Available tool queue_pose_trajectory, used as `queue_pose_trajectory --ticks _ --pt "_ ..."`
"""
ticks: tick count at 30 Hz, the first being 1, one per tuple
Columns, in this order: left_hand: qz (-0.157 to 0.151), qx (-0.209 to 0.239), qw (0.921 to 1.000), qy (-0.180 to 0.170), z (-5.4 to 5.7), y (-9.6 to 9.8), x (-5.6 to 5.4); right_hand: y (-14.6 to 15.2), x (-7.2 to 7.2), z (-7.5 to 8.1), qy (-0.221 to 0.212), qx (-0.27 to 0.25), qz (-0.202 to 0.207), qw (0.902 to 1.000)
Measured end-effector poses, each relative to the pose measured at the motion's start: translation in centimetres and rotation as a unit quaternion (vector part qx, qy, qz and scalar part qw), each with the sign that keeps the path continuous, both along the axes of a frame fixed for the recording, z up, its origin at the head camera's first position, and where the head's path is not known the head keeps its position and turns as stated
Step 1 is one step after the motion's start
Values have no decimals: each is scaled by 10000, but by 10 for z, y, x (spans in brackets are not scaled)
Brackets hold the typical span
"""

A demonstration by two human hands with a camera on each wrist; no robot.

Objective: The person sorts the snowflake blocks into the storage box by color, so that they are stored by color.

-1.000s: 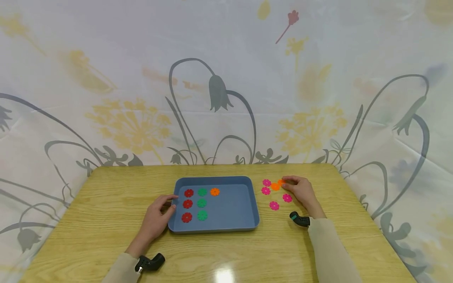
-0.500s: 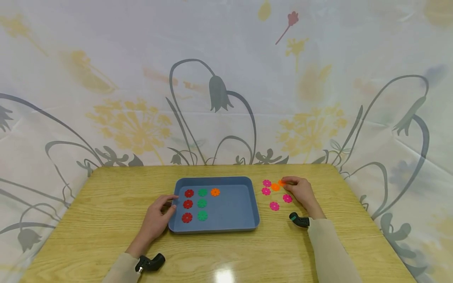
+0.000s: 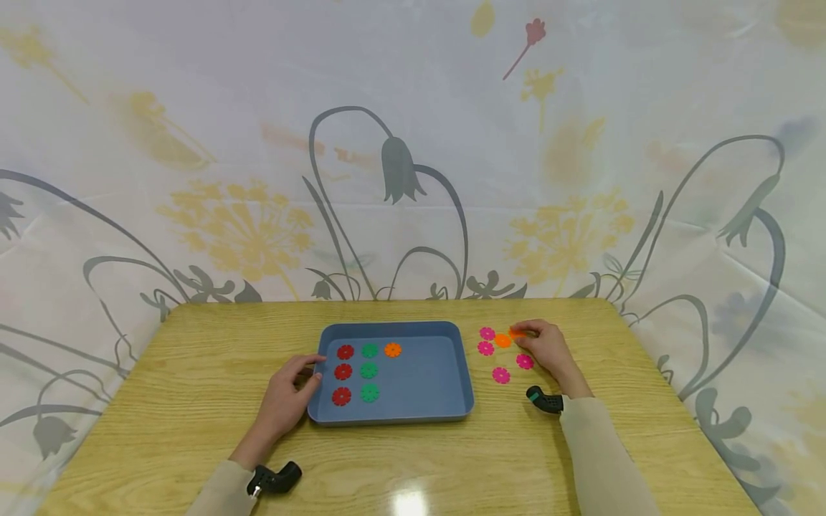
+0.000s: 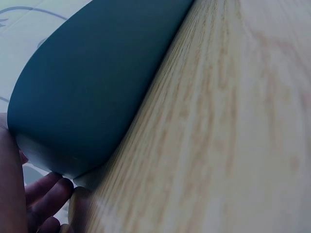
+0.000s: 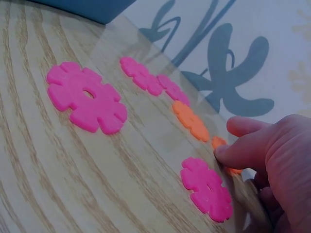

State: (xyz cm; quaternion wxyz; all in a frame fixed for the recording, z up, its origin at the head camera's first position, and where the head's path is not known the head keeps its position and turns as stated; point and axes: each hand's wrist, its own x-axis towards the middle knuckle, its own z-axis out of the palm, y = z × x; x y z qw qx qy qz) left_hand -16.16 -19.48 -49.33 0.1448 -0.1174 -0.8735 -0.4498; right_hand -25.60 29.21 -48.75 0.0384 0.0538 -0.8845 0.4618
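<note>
My left hand (image 3: pixel 284 398) grips the left edge of a shallow blue-grey tray (image 3: pixel 419 412), thumb at the rim. In the left wrist view its fingers (image 4: pixel 51 194) are against the outside of the tray's corner. Inside the tray lie red (image 3: pixel 343 372), green (image 3: pixel 368 370) and orange notched plastic discs in columns, with one orange disc (image 3: pixel 392 350) at the top. To the right, my right hand (image 3: pixel 545 347) pinches another orange notched disc (image 5: pixel 234 171) at the table. The thumb covers part of it.
Several pink notched discs (image 3: pixel 501 375) and a loose orange disc (image 3: pixel 502 341) lie flat between the tray and my right hand. A flower-print cloth (image 3: pixel 413 236) hangs behind the wooden table (image 3: pixel 400 459).
The fingers of my right hand have shifted slightly on the orange disc, which has slid a little to the right. My left hand and the tray stay in place.
</note>
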Motion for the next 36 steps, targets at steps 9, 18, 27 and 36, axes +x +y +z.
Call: queue_pose_trajectory --ticks 9,18,27,36 --pt "-3 26 10000 -44 -1 0 0 1 -1 4 -270 -114 -10 9996" --pt "-18 68 10000 -34 -1 0 -1 4 -2 2 -329 19 -197 9993" --pt "-20 -12 10000 -26 0 -1 0 11 0 9 -582 -201 -117 9980" --pt "-40 28 10000 -36 -1 -2 0 15 -5 23 -732 -74 -38 9973"
